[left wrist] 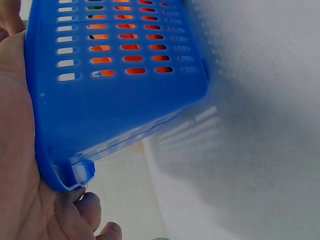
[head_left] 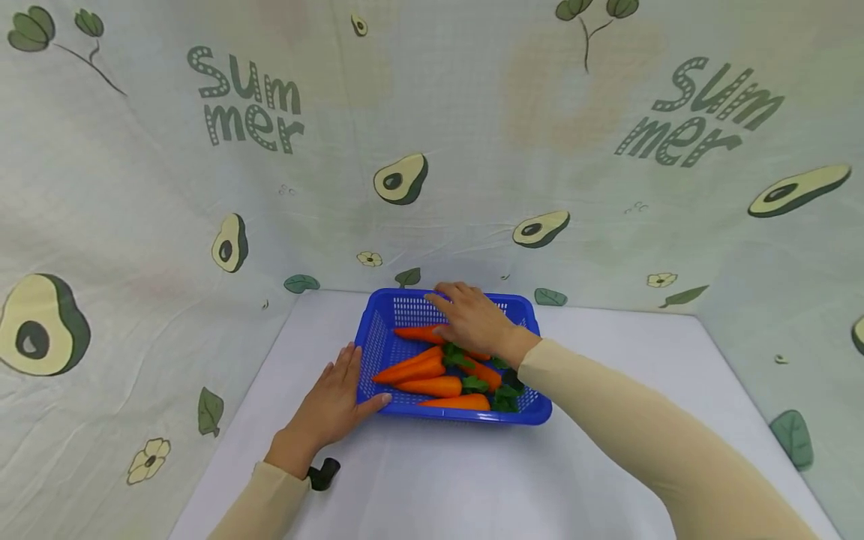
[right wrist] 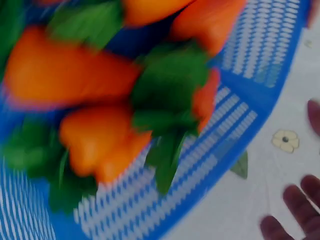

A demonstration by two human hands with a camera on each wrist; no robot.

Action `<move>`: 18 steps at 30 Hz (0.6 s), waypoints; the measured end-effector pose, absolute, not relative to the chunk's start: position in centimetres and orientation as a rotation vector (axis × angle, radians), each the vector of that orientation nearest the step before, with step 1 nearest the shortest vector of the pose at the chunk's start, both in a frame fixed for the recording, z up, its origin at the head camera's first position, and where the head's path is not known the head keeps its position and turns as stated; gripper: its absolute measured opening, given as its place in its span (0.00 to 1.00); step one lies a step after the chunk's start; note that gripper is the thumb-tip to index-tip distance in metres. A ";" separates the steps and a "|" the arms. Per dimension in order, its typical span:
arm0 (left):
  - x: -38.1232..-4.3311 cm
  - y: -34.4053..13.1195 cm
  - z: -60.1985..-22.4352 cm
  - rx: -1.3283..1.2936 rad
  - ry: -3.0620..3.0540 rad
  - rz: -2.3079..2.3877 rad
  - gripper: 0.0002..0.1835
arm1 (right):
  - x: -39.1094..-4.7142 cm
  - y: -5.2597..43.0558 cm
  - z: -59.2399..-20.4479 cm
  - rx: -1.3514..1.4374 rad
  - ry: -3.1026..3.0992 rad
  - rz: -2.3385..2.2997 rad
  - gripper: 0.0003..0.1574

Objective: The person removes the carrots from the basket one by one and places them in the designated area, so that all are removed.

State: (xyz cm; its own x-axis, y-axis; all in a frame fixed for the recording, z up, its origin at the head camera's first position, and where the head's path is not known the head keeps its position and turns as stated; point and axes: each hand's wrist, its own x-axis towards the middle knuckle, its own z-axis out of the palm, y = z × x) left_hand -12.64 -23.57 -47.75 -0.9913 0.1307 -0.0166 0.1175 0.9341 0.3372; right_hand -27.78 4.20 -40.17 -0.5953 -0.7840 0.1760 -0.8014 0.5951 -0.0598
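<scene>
A blue plastic basket (head_left: 459, 418) with slotted walls holds several orange carrots (head_left: 432, 386) with green leafy tops (head_left: 505, 399). My left hand (head_left: 327, 409) rests on its left rim with straight fingers, the thumb pointing over the front corner. In the left wrist view, the palm (left wrist: 15, 130) lies along the rim beside the basket wall (left wrist: 115, 102). Over the back of the basket reaches my right hand (head_left: 472, 319), fingers loosely spread and holding nothing. The right wrist view has blurred carrots (right wrist: 70, 70) below, with spread fingers (right wrist: 300, 205) past the rim.
The basket stands on a white table (head_left: 472, 480), near its back edge. A hanging cloth (head_left: 459, 97) printed with avocados, leaves and lettering rises behind and at both sides. A small black device (head_left: 324, 475) sits at the left wrist.
</scene>
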 end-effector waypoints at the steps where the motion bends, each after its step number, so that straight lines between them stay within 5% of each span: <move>1: -12.6 -23.6 -47.7 0.197 3.054 0.536 0.62 | -27.7 3.9 -40.1 1.344 -2.744 0.305 0.35; 7: -12.6 -23.7 -47.8 0.180 3.041 0.535 0.63 | -27.8 2.8 -40.1 1.282 -3.032 1.021 0.30; 18: -13.0 -23.8 -47.7 0.156 3.026 0.505 0.63 | -29.8 2.0 -40.9 1.255 -3.287 1.550 0.28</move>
State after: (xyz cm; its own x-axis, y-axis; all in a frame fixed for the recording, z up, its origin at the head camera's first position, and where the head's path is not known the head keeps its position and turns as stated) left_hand -12.97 -23.80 -47.71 -0.9925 0.1111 -0.0518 0.0883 0.9409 0.3270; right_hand -29.83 2.02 -40.93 -0.5751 -0.7527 -0.3205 -0.2314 0.5254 -0.8187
